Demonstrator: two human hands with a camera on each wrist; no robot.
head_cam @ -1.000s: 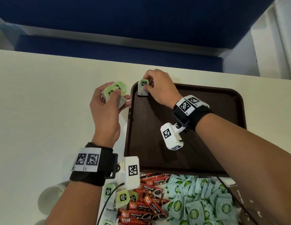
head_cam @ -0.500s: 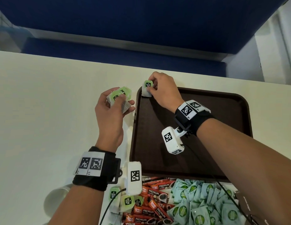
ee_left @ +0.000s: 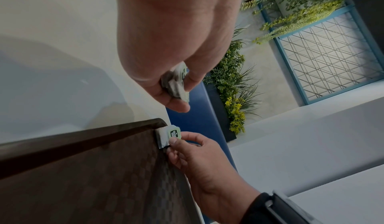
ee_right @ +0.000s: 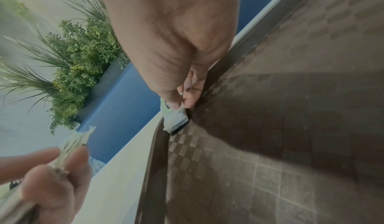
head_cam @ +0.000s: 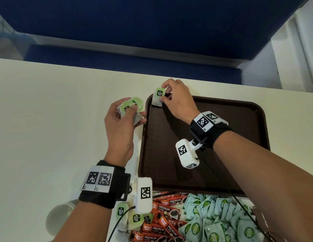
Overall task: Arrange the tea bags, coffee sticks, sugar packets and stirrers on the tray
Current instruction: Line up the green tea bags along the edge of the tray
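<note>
- Progress judged early: one tea bag (head_cam: 159,98) is being stood against the rim at the 11 o'clock corner of the brown tray (head_cam: 239,109); no other item is seen on the tray floor.
- Remaining stock noted at the 6 o'clock edge of the head view: red coffee sticks (head_cam: 165,209), a heap of pale green sugar packets (head_cam: 217,222), and a few loose tea bags (head_cam: 134,218) beside them. Stirrers cannot be made out.
- A white cup-like object (head_cam: 58,215) is partly seen at 7 o'clock on the table (head_cam: 47,110).
- Right hand (head_cam: 178,102): reached across the tray toward 11 o'clock, wrist raised, fingers clamped on the tea bag's green tag end; the bag's lower edge is seen touching the tray in the right wrist view.
- Left hand (head_cam: 122,126): held above the table just beside the tray's 9 o'clock rim, palm turned up and inward, fingers and thumb closed round a small stack of tea bags (head_cam: 130,109).
- Judgement: the stack is likely to be fed across one by one; coffee, sugar and stirrers are all left to do.
</note>
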